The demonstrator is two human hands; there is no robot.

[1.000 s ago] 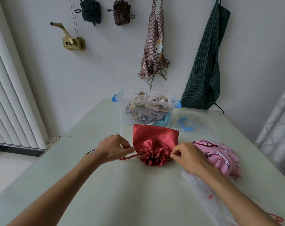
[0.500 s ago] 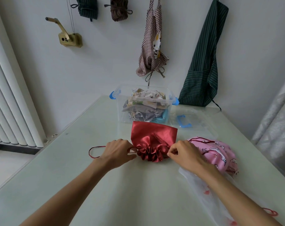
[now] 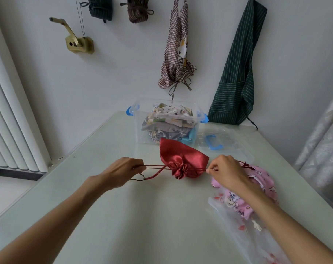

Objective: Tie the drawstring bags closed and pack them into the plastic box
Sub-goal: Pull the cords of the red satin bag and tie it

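the left hand [image 3: 122, 171] has its fingers curled round the red cord [image 3: 155, 168] at about 9 o'clock of the red satin bag [image 3: 182, 161], and the right hand [image 3: 227, 173] pinches the other cord end between thumb and fingertip at the bag's 3 o'clock, so the cords run taut in opposite directions. between them the bag's mouth is gathered into a tight ruffle, while its body lies flat on the table [image 3: 152, 216], pointing toward 12 o'clock. just beyond it, at 12 o'clock, stands the clear plastic box [image 3: 141, 128] already holding several folded bags, with its lid [image 3: 219, 143] lying at the box's 3 o'clock. a pink printed bag [image 3: 260, 185] sits under and beside the right wrist at the red one's 4 o'clock, on a clear plastic sheet [image 3: 243, 235]. the likely slip from here: satin is slick, so slackening either cord before a knot is made could let the ruffle open again; an uneven pull could drag the bag sideways into the pink one.
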